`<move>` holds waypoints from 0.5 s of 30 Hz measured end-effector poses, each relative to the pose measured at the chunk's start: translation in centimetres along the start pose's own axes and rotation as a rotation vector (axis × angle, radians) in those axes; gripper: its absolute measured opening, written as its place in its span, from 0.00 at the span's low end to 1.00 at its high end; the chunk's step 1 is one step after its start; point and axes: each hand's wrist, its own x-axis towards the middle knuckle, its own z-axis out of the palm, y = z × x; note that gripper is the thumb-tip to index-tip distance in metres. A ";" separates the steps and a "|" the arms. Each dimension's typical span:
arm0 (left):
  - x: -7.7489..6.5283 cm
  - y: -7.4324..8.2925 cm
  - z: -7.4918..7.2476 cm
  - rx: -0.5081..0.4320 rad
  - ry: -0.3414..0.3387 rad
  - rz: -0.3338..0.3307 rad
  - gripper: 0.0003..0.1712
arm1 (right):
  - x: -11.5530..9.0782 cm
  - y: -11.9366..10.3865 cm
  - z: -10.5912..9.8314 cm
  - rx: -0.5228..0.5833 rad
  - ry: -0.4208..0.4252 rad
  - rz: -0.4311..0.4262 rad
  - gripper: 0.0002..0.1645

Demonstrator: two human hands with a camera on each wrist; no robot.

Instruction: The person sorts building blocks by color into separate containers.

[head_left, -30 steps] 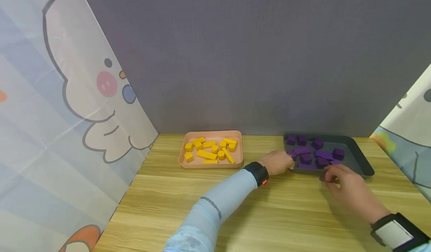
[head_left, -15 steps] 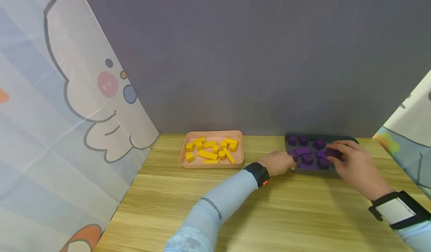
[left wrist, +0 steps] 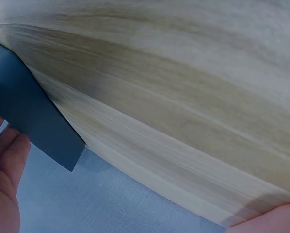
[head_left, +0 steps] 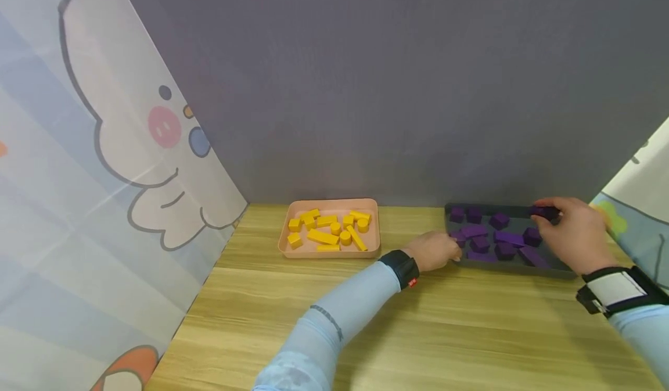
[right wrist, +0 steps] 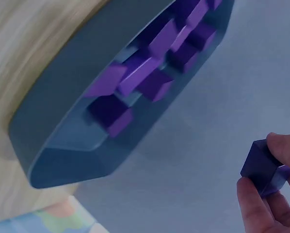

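My left hand (head_left: 432, 251) grips the front left corner of a dark grey tray (head_left: 569, 273); in the left wrist view its curled fingers (left wrist: 14, 155) sit at the edge of the tray wall. Several purple blocks, cubes and longer bars, lie in that tray, among them a bar (head_left: 533, 257) near the front. Over the tray's back right corner, my right hand (head_left: 577, 234) pinches a small purple block (right wrist: 261, 167) between thumb and fingers. The right wrist view shows the held block raised apart from the tray, with part of it covered by the fingers.
A pink tray (head_left: 282, 250) with several yellow blocks (head_left: 322, 237) stands on the wooden table (head_left: 292, 309) to the left. Behind both trays rises a grey panel (head_left: 366, 89). Printed cloth screens (head_left: 94, 205) border the table on both sides.
My right hand has gone from the tray's front edge, across the tray, to its back right corner with the purple block. The left hand stays at the corner. The view shifts slightly.
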 end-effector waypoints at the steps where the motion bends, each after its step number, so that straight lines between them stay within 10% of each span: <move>1: 0.0 0.0 0.0 0.004 -0.001 -0.002 0.18 | 0.2 0.4 0.2 -0.004 -0.008 0.015 0.15; 15: 0.2 0.0 -0.2 0.021 -0.014 0.002 0.18 | 1.6 4.5 4.0 -0.039 -0.158 0.061 0.16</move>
